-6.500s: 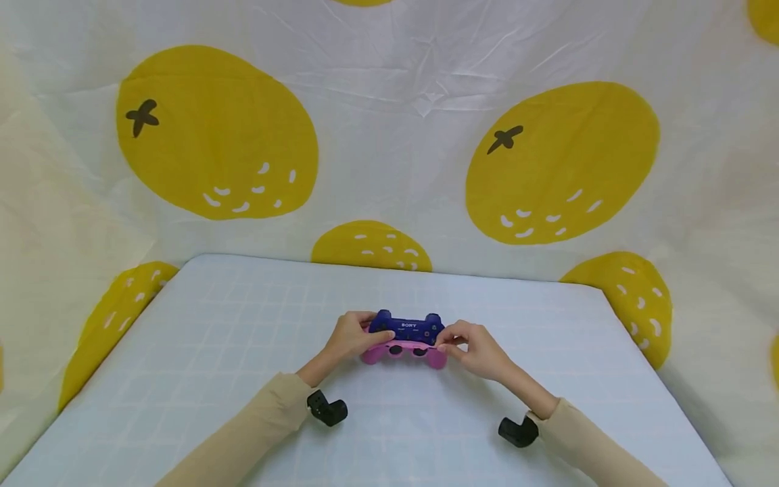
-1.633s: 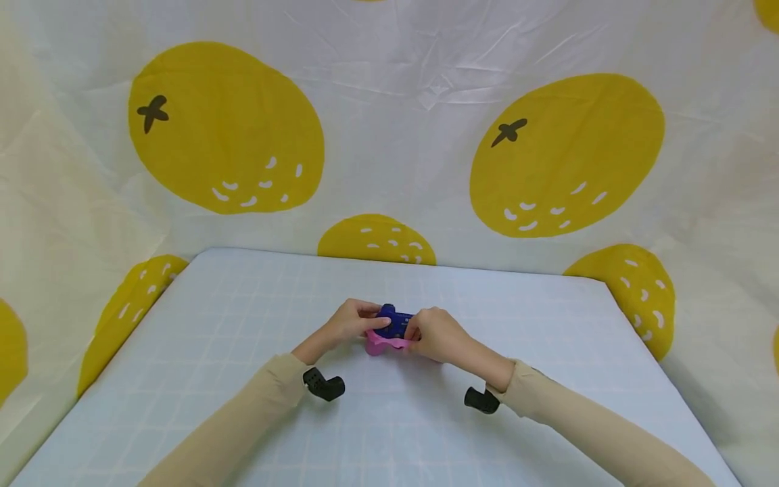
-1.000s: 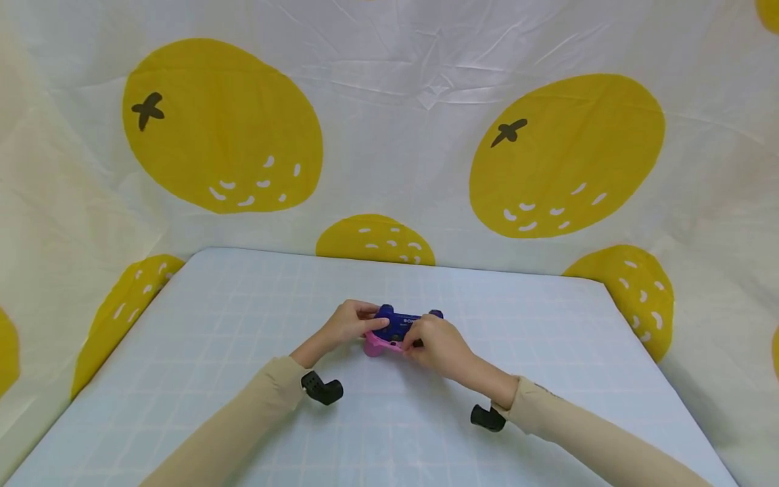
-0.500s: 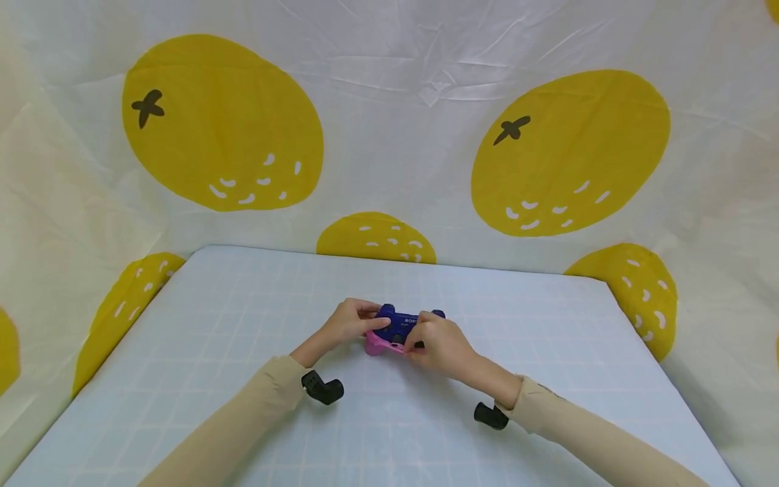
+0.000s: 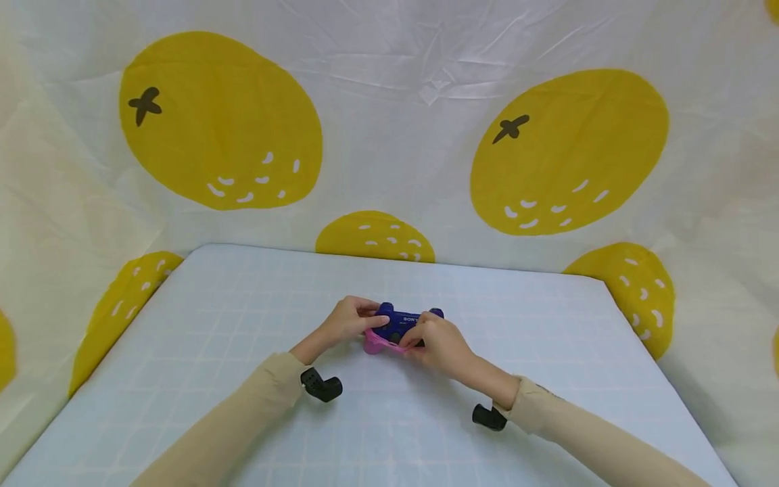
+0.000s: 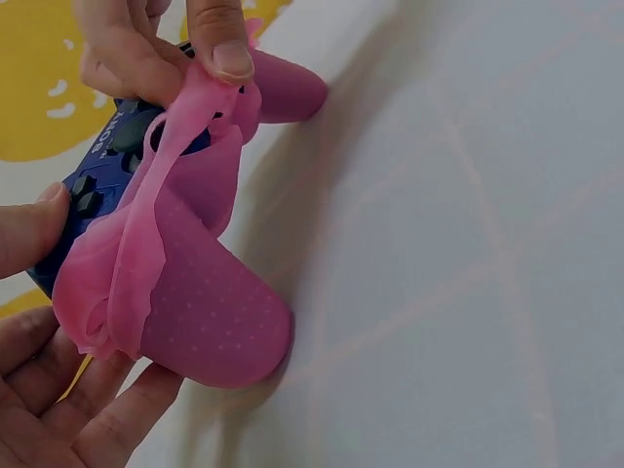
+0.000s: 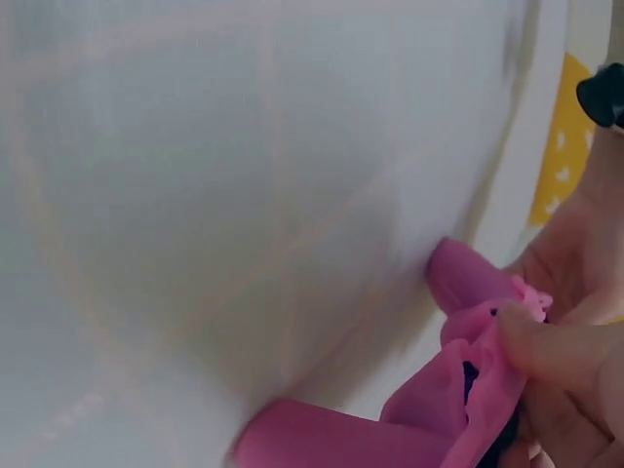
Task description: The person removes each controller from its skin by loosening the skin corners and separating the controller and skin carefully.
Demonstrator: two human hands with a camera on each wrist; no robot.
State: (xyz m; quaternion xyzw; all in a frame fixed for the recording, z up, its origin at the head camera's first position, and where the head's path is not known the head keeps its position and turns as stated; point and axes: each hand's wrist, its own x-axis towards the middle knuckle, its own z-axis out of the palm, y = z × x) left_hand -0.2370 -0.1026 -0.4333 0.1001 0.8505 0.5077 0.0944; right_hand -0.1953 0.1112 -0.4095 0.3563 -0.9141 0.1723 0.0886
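A dark blue game controller (image 5: 403,322) sits partly inside a pink silicone cover (image 5: 376,343) on the pale blue table (image 5: 243,325). My left hand (image 5: 348,322) grips the controller's left end, thumb on its face. My right hand (image 5: 433,341) pinches the stretched pink cover at the controller's middle. In the left wrist view the pink cover (image 6: 185,283) hangs loose off the blue controller (image 6: 102,180), its strap pulled up by the right hand's fingers (image 6: 219,44). The right wrist view has the pink cover (image 7: 458,390) pinched under a thumb.
A white cloth with large yellow fruit prints (image 5: 566,149) hangs behind and beside the table. A black wrist camera (image 5: 322,387) sits under the left forearm, another black wrist camera (image 5: 489,416) under the right one. Bare gridded tabletop lies all around the hands.
Over the last seconds my right hand moved from the controller's right end to its middle and now pinches the pink cover there. The left hand kept its grip.
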